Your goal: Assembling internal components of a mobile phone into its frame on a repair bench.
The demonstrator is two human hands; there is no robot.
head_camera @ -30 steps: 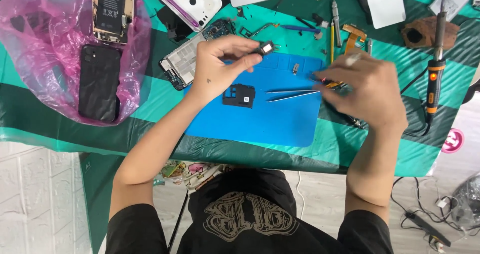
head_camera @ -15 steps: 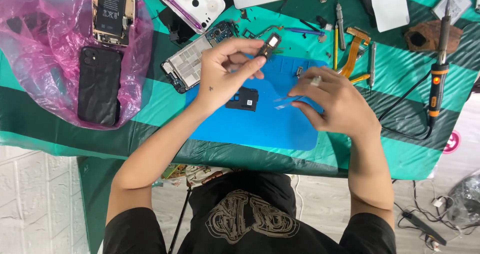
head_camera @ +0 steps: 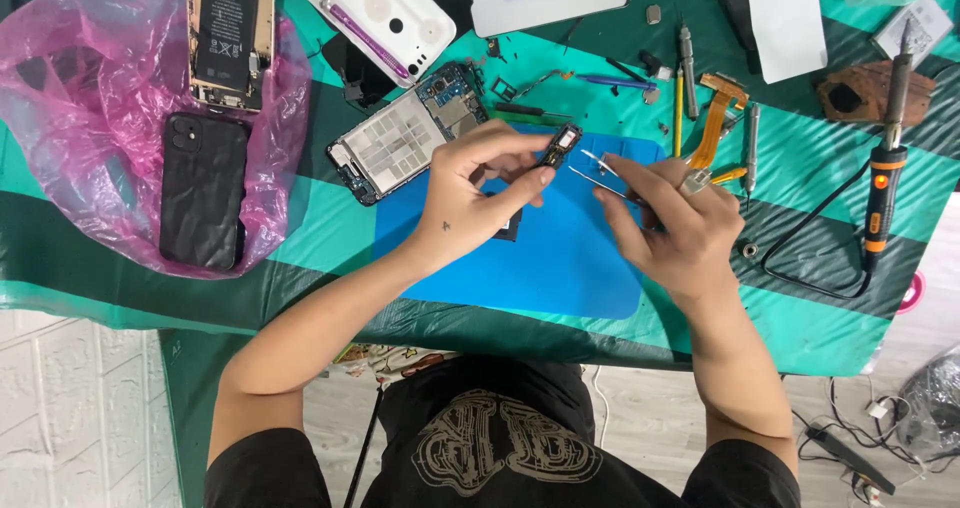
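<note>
At the far left, a black smartphone (head_camera: 203,190) lies on a crumpled pink plastic bag (head_camera: 75,98) — parked clear of your work. Next, an opened phone frame with exposed circuit board (head_camera: 405,133) rests beside the blue rubber mat (head_camera: 560,258). Your left hand (head_camera: 470,193) pinches a small dark rectangular component (head_camera: 560,146) above the mat, fingers closed on it, lifted for access. Your right hand (head_camera: 680,223) grips slim metal tweezers (head_camera: 600,173) — tips aimed at it. An orange-and-black soldering iron (head_camera: 882,183) lies on the surface at the right.
</note>
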